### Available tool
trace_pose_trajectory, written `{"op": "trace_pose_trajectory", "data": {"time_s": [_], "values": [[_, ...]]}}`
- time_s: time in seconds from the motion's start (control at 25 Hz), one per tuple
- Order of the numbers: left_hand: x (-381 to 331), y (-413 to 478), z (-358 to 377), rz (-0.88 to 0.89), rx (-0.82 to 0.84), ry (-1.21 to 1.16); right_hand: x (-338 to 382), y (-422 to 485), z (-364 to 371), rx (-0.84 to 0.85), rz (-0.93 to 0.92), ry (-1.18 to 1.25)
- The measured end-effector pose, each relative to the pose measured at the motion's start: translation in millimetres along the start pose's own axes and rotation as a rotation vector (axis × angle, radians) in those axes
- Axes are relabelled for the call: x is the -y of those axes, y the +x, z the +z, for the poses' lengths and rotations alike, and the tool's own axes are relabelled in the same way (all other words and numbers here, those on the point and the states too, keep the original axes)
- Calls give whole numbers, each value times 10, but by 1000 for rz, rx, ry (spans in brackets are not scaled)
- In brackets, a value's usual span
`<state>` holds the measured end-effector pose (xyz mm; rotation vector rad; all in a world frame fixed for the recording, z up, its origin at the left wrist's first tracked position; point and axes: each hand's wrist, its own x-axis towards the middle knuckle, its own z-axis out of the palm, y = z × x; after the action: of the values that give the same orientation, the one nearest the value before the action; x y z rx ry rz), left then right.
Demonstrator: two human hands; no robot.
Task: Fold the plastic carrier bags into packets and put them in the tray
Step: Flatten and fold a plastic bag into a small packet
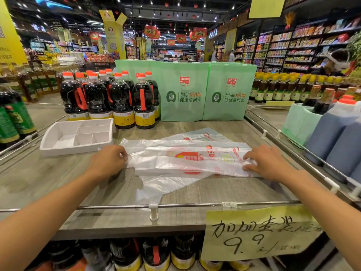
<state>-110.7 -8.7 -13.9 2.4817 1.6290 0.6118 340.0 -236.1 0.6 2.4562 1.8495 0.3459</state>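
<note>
A white plastic carrier bag (pixel 183 163) with red print lies folded lengthwise into a strip on the wooden shelf top. My left hand (pixel 108 161) pinches its left end with curled fingers. My right hand (pixel 267 163) pinches its right end between thumb and fingers. More loose bags lie under it: one (pixel 203 134) sticks out behind, another (pixel 162 185) spreads toward the front. The white divided tray (pixel 58 132) sits at the left, with nothing in its compartments.
Dark soy sauce bottles (pixel 109 98) stand behind the tray. Two green gift bags (pixel 207 92) stand at the back. Large jugs (pixel 336 133) line the right side. A metal rail (pixel 175 205) runs along the front edge, with a yellow price sign (pixel 259 231) below it.
</note>
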Motion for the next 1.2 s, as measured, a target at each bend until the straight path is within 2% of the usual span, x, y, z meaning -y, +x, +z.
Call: {"op": "trace_pose_trajectory", "data": {"time_s": [0.12, 0.2, 0.24, 0.32, 0.36, 0.4, 0.48, 0.6, 1.0, 1.2], "values": [[-72, -61, 4, 94, -146, 378, -9, 9, 136, 26, 20, 69], [-254, -53, -4, 288, -173, 381, 55, 42, 157, 44, -16, 182], [-410, -56, -11, 386, -94, 249, 135, 63, 137, 66, -51, 255], [-798, -66, 32, 533, 177, -74, 374, 101, 67, 112, -151, 354], [-1005, -80, 104, 589, 267, -158, 509, 117, 48, 129, -202, 371], [-1189, -91, 199, 641, 314, -174, 630, 135, 53, 139, -241, 375], [-1443, -86, 452, 720, 361, -63, 787, 168, 107, 179, -265, 361], [-1496, -10, 744, 657, 445, 141, 810, 208, 226, 241, -240, 314], [-1120, 64, 641, 542, 632, 173, 637, 150, 290, 422, -107, 220], [-811, 97, 567, 552, 633, 128, 453, 76, 254, 499, -64, 213]]}}
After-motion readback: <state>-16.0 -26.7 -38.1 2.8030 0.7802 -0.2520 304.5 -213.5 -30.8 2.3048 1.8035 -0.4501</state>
